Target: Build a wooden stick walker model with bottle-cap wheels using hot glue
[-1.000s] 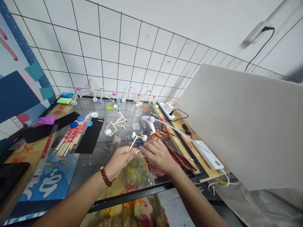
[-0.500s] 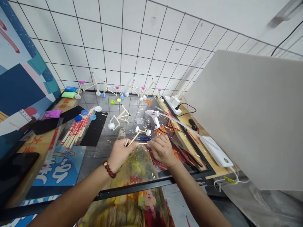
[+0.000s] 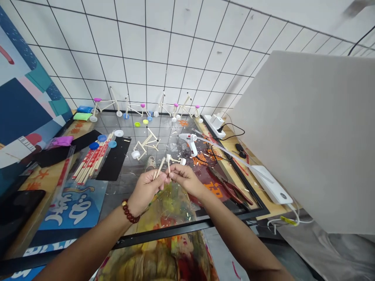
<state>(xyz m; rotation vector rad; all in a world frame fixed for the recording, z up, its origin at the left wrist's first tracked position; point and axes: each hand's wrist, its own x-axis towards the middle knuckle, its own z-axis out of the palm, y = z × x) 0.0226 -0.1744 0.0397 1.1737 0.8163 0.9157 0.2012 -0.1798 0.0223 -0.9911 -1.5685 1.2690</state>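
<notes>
My left hand (image 3: 148, 189), closed with a bead bracelet on its wrist, grips a short wooden stick (image 3: 159, 168) that points up and away. Fingertips of both hands meet over the middle of the table. My right hand (image 3: 184, 178) is closed in a pinch around another thin wooden stick (image 3: 169, 168). Just beyond the fingers, a white round cap (image 3: 168, 157) and a second white cap (image 3: 183, 161) are linked by a small stick; whether the held sticks join them is unclear. Behind stands a bicycle-like stick frame (image 3: 146, 143) with a white cap at its base.
A white glue gun (image 3: 190, 142) lies behind my right hand, its cord trailing right. Red-handled pliers (image 3: 233, 189) lie right. Bundled sticks (image 3: 93, 160) with blue caps lie left. More stick frames (image 3: 136, 109) line the wall. A power strip (image 3: 215, 125) is back right.
My right hand has moved left against my left hand and turned. The short stick stretched level between the hands no longer shows there. The view has shifted slightly.
</notes>
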